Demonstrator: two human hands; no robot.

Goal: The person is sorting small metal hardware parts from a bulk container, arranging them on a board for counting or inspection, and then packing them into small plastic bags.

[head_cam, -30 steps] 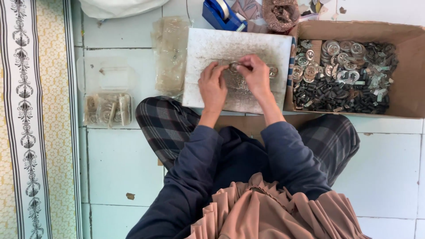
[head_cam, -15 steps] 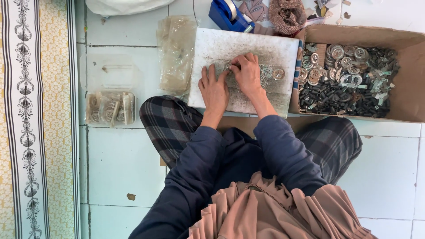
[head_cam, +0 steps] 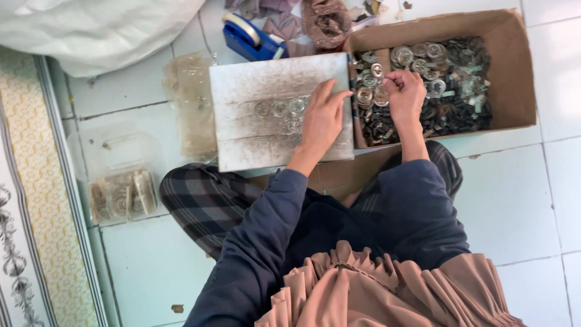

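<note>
I sit cross-legged on a tiled floor with a grey-white board (head_cam: 254, 133) lying across my lap. My left hand (head_cam: 322, 120) rests flat on the board, fingers apart, beside a short row of round metal discs (head_cam: 279, 108). To the right, my right hand (head_cam: 404, 91) is inside a cardboard box (head_cam: 514, 72) full of round metal discs and dark scraps (head_cam: 448, 72). Its fingers are curled over the pile and pinch at small discs there; what it grips is hard to make out.
A clear plastic bag (head_cam: 189, 103) lies left of the board. A clear container (head_cam: 118, 181) with small metal parts sits on the floor at left. A blue tape dispenser (head_cam: 251, 37), a brown cloth bundle (head_cam: 327, 21) and a white sack (head_cam: 91, 27) lie beyond. A patterned rug (head_cam: 24, 212) borders the left.
My right hand has left the board and gone right into the cardboard box. My left hand stays on the board. The view has swung so the board and box sit further right.
</note>
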